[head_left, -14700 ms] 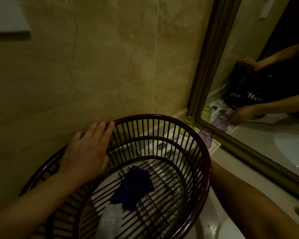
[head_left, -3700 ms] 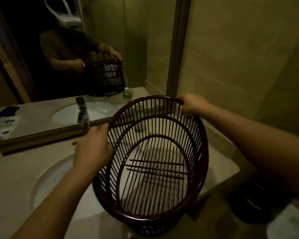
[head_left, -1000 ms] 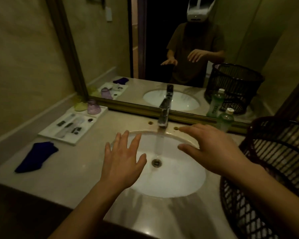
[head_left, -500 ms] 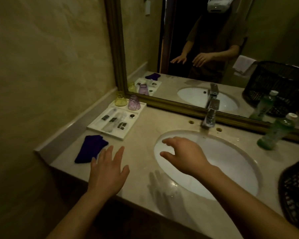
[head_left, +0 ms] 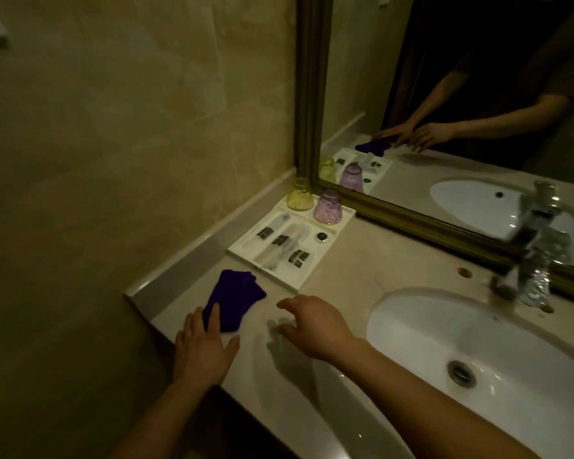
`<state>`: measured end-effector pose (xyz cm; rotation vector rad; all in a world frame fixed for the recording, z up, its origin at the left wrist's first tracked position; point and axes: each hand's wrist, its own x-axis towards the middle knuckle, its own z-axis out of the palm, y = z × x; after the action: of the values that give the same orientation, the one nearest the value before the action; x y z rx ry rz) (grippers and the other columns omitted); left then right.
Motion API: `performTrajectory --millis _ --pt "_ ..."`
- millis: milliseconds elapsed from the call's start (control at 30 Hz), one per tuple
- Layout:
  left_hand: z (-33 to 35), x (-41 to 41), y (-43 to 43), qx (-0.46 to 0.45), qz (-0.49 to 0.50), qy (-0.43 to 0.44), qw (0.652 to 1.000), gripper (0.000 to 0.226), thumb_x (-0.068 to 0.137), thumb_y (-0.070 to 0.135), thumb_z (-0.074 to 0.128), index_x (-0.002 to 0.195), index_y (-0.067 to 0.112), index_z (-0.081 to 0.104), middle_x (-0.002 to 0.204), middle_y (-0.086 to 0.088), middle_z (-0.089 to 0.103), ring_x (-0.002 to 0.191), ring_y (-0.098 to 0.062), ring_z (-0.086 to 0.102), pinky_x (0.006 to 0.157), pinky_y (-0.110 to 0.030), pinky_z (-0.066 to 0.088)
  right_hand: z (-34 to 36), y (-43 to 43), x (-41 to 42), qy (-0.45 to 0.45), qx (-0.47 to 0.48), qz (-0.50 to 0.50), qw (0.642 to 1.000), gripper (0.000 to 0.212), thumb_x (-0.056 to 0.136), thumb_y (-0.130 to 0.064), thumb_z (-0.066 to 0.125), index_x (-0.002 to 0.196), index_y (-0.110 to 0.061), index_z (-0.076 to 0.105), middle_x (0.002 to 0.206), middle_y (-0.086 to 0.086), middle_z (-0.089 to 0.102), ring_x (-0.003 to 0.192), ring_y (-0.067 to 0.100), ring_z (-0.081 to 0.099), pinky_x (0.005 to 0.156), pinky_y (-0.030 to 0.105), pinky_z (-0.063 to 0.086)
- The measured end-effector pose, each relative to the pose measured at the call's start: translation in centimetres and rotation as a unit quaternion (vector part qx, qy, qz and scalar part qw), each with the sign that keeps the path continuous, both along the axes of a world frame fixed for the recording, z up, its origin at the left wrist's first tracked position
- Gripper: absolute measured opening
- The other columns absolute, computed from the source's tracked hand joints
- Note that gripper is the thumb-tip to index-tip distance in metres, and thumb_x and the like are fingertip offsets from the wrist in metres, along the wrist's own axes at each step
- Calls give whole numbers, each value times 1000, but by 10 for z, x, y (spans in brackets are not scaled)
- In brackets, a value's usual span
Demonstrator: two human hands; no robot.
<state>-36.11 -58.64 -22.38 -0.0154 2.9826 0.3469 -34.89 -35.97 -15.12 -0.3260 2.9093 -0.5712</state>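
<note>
A folded dark blue cloth [head_left: 236, 301] lies on the beige counter [head_left: 342, 263] near its left front corner. My left hand [head_left: 204, 347] lies flat with straight fingers, and its fingertips rest on the cloth's near edge. My right hand [head_left: 312, 324] hovers just right of the cloth with fingers loosely curved downward, holding nothing. Both hands show again in the mirror [head_left: 461, 104].
A white amenity tray [head_left: 325, 251] holds small packets, an upturned yellow cup [head_left: 300, 195] and an upturned purple cup [head_left: 327, 207] at the back left. The white sink [head_left: 497, 349] and chrome faucet [head_left: 532, 253] are at the right. A tiled wall closes the left side.
Both hands have moved left and forward to the blue cloth; my left fingertips now touch it. The view has swung left, and the basket and bottles are out of sight.
</note>
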Motion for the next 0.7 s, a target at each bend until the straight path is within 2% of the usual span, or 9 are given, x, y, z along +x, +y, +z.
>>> performTrajectory --millis 100,167,267,333,400,500,600,700 --pt "-14 -11 -4 -22 1 -9 1000 89 87 72 25 153 22 -10 162 -14 3 149 -30 1 120 -50 4 -17 -16 -35 37 -34 43 998 46 94 -36 54 138 -25 52 130 3 58 115 24 54 88 36 49" --pt "-21 -13 -5 -18 2 9 1000 92 84 76 20 152 24 -12 162 -13 2 149 -28 -4 119 -49 -4 -29 -30 -59 65 -43 84 993 51 92 -35 58 141 -23 50 140 5 53 123 26 50 95 39 48" --pt "-29 -14 -7 -23 0 38 999 96 78 81 12 153 23 -5 162 -13 7 149 -26 -3 119 -50 -5 -46 -51 -88 73 7 196 978 63 91 -41 59 149 -25 39 157 6 34 144 31 27 116 48 28" --pt "-34 -15 -10 -26 -4 44 999 100 76 84 9 154 21 0 162 -12 9 149 -24 -3 119 -51 -4 -56 -60 -99 60 53 253 964 62 95 -44 52 152 -31 31 162 2 23 150 30 11 120 51 13" --pt "-35 -17 -12 -19 -10 49 999 102 74 86 7 154 22 3 162 -10 10 149 -22 -3 119 -50 -5 -66 -63 -105 34 84 262 961 61 98 -48 44 153 -37 22 164 -1 15 150 29 5 119 52 11" --pt "-38 -18 -16 -13 -16 44 999 105 74 87 11 154 19 7 161 -9 16 149 -20 3 119 -50 -2 -71 -62 -110 37 110 261 958 62 98 -53 41 154 -37 21 163 -2 18 147 31 13 112 50 24" --pt "-39 -17 -18 15 -27 32 999 103 76 85 19 152 14 16 157 -11 29 146 -23 18 118 -50 5 -66 -65 -115 70 133 267 952 62 94 -56 47 150 -35 32 155 3 35 134 32 30 101 47 34" --pt "-37 -18 -22 36 -48 28 998 105 76 85 19 152 14 16 156 -10 32 145 -22 23 118 -48 6 -64 -75 -109 137 128 229 955 50 92 -52 54 135 -27 52 126 9 56 110 30 47 85 41 38"
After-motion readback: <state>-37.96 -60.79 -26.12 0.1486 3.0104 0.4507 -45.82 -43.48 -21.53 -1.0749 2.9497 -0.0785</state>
